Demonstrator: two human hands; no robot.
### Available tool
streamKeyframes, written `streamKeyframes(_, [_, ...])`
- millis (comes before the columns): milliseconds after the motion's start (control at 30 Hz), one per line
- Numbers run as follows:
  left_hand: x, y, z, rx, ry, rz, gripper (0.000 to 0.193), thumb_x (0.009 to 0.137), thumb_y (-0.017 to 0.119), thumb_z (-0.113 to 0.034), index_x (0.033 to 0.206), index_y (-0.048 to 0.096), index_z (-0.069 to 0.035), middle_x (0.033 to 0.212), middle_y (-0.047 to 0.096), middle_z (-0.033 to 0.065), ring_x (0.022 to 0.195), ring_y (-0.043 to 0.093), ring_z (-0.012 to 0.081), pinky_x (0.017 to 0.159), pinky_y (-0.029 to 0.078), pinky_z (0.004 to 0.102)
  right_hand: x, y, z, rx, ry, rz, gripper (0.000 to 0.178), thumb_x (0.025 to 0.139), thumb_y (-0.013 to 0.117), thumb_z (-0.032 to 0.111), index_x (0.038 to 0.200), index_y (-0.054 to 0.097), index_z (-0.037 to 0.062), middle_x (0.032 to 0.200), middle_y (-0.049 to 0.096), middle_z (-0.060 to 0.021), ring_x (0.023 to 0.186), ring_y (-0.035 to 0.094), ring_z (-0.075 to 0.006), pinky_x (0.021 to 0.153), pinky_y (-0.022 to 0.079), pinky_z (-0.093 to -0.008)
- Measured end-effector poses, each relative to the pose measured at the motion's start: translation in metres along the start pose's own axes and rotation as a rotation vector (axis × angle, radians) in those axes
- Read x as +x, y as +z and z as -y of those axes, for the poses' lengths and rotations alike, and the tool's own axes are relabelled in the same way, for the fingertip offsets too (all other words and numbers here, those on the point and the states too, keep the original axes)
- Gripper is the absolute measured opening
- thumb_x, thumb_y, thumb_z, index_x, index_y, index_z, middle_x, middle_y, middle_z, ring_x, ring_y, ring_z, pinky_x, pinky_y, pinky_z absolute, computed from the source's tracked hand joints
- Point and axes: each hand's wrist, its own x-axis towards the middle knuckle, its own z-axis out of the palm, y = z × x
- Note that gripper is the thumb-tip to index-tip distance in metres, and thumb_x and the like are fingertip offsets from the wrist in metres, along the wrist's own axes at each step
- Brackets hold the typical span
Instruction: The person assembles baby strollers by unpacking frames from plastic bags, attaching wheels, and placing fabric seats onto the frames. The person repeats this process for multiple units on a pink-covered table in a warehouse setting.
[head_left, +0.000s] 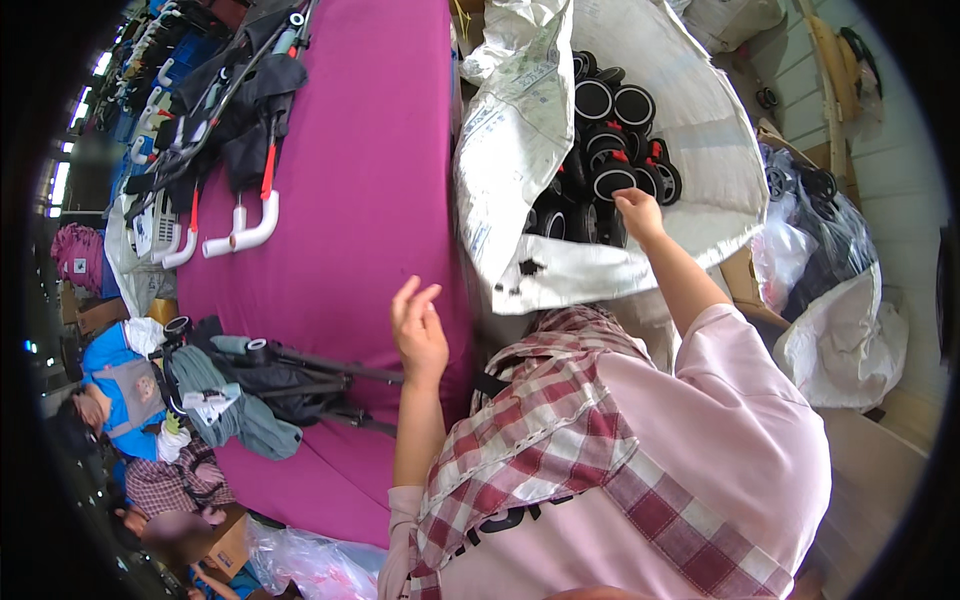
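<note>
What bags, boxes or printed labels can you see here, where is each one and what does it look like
Big white woven sack: right of the magenta table, open, faint print on its skin, full of black wheels; the right hand reaches in.
Clear plastic bags: far right, crumpled, dark parts inside.
Cardboard box: lower left, brown.
Pinkish plastic bag: bottom edge, crinkled.
The left hand hovers empty over the table.

The wheels [610, 150] lie in the sack [520, 130], right of the table [360, 200]. A folded stroller [290, 380] lies on the table.
</note>
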Motion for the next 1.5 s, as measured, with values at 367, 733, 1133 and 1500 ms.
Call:
streamKeyframes(367, [0.061, 0.107, -0.036, 0.317, -0.170, 0.788, 0.025, 0.086, 0.058, -0.005, 0.102, 0.076, -0.014, 0.142, 0.045, 0.0183, 0.138, 0.032, 0.0421, 0.108, 0.033, 0.0534, 0.178, -0.012, -0.048, -0.936, 0.010, 0.526, 0.063, 0.073, 0.074, 0.027, 0.134, 0.057, 0.0270, 0.144, 0.044, -0.0105, 0.134, 0.040, -0.0360, 0.107, 0.035, -0.0586])
streamKeyframes(733, [0.095, 0.104, -0.037, 0.246, -0.213, 0.546, 0.026, 0.087, 0.058, -0.003, 0.108, 0.072, -0.009, 0.134, 0.053, 0.0199, 0.127, 0.045, 0.0409, 0.107, 0.038, 0.0457, 0.165, -0.010, -0.080, -0.684, -0.058, 0.502, 0.062, 0.068, 0.079, 0.032, 0.121, 0.065, 0.0029, 0.131, 0.055, -0.0189, 0.120, 0.055, -0.0335, 0.104, 0.044, -0.0390])
streamKeyframes(1133, [-0.019, 0.031, -0.035, 0.015, -0.283, 0.086, 0.031, 0.089, 0.059, -0.006, 0.120, 0.062, -0.007, 0.136, 0.049, 0.0182, 0.126, 0.047, 0.0380, 0.106, 0.041, 0.0448, 0.037, 0.010, 0.175, -0.245, -0.664, 0.354, 0.043, 0.079, 0.075, 0.027, 0.105, 0.062, -0.0052, 0.107, 0.061, -0.0199, 0.096, 0.062, -0.0360, 0.084, 0.048, -0.0399])
streamKeyframes(1500, [-0.178, -0.075, -0.067, 0.279, 0.044, -0.537, 0.075, 0.072, 0.072, -0.005, 0.142, 0.046, -0.014, 0.150, 0.032, 0.0224, 0.137, 0.036, 0.0427, 0.108, 0.035, 0.0516, -0.240, 0.093, 0.271, 0.436, 0.022, 1.322, 0.042, 0.094, 0.063, 0.032, 0.128, 0.053, 0.0085, 0.120, 0.059, -0.0077, 0.107, 0.057, -0.0244, 0.090, 0.045, -0.0406])
